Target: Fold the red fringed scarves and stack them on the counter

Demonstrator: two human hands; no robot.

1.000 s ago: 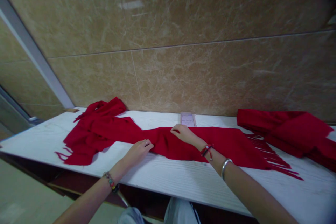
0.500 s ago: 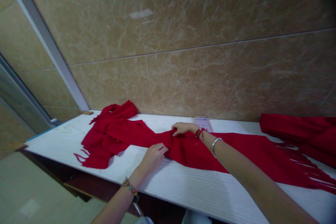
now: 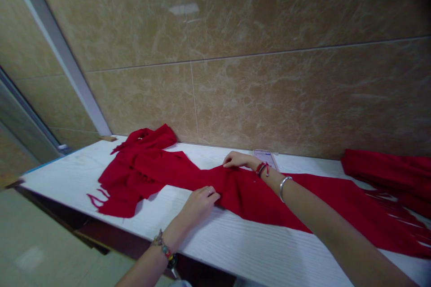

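A long red scarf (image 3: 269, 197) with fringe lies along the white tabletop (image 3: 188, 233). Its left part is bunched and crumpled, while the right part lies mostly flat, fringe at the far right. My left hand (image 3: 202, 202) pinches the scarf's near edge around its middle. At the far edge, a little to the right, my right hand (image 3: 235, 160) has its fingers closed on the cloth. Between the two hands the fabric is narrowed and creased. Beaded bracelets circle the left wrist; a red cord and a silver bangle are on the right.
Another folded red cloth (image 3: 387, 168) lies at the back right, against the tiled wall (image 3: 269, 98). A phone (image 3: 266, 158) rests by the wall behind my right wrist. A small brown block (image 3: 108, 138) sits at the back left corner. The table's left end drops to the floor (image 3: 40, 242).
The view has swung left, so the scarf appears further right. My right hand has moved left along the scarf's far edge and closed on it. My left hand stays on the near edge.
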